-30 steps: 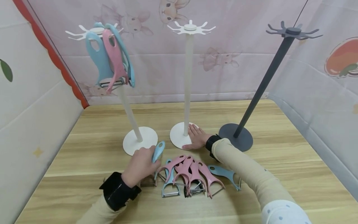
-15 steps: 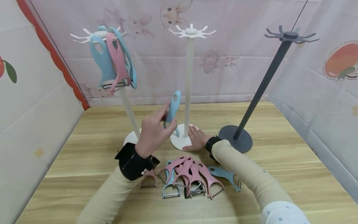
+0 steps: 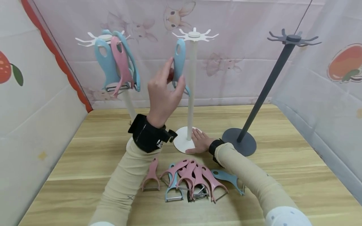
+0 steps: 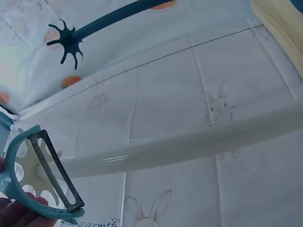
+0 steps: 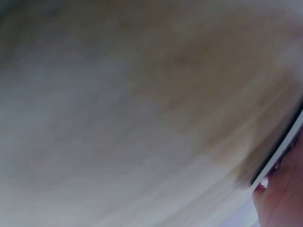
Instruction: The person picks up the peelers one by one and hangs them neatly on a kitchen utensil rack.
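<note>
Currently your left hand (image 3: pixel 165 95) pinches a blue peeler (image 3: pixel 179 59) between thumb and fingers, handle up, near the hooks (image 3: pixel 195 35) of the middle white stand (image 3: pixel 192 84). Your right hand (image 3: pixel 201 142) rests, fingers straight, on that stand's round base (image 3: pixel 181 142), behind the loose pink peelers (image 3: pixel 215 182).

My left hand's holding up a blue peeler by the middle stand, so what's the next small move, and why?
I'd probably ease the blue peeler onto one of the hooks of the middle stand: the left hand holds it with its hole uppermost near them, they carry nothing, and the right hand rests on the base.
</note>
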A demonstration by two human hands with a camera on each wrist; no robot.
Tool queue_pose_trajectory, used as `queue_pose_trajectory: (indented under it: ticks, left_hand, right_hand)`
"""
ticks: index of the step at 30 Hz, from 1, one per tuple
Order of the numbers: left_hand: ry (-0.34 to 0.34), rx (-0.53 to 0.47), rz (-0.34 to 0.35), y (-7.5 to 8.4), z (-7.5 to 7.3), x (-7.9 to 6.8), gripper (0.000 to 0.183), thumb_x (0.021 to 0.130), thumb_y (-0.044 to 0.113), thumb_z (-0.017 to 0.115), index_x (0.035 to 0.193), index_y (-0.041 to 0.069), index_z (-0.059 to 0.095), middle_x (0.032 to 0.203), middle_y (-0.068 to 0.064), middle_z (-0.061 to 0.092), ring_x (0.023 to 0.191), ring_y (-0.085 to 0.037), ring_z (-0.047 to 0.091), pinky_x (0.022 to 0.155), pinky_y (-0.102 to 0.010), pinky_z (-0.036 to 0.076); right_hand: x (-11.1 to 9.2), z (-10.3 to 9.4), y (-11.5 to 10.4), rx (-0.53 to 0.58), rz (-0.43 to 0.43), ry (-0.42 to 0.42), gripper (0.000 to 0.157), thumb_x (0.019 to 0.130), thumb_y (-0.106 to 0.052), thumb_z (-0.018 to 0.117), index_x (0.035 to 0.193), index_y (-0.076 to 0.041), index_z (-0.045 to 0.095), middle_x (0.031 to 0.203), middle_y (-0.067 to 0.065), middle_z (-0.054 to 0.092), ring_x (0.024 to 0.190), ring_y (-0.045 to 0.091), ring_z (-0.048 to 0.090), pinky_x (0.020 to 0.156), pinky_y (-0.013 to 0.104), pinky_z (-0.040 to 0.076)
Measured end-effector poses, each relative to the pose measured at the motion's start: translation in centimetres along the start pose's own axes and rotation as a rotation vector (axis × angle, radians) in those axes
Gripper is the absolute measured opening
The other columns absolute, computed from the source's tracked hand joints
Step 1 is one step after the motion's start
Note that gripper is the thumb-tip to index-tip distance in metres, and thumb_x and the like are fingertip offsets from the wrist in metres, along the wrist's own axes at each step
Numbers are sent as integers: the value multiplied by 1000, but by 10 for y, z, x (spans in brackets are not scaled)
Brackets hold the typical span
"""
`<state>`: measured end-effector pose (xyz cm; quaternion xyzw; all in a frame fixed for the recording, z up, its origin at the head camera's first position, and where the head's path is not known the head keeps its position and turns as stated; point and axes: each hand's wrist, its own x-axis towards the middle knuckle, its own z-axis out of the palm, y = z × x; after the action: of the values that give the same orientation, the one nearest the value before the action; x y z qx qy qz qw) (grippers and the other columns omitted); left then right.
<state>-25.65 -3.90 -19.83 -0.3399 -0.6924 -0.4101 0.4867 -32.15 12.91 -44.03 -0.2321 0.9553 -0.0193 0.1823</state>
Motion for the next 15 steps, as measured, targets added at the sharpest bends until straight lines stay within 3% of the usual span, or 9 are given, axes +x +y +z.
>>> queue_pose_trajectory:
  ticks: [7,15]
  left_hand:
    - [-8,12,56,3,13,15,39,83,8,55,115,-15,52,79,-18,60,68,-23,57,66,-28,51]
    - [-61,30,30,5,25,13,40,84,9,57,117,-13,52,79,-16,60,69,-23,56,65,-28,50]
  right_hand:
    - [-1,0,1,4,12,-11,99,83,-64,42,144,2,1,150,20,-6,137,31,-6,109,47,7]
    - [-1,-2,-1,13,21,-16,100,82,-65,44,145,1,1,150,19,-5,137,31,-5,109,47,8]
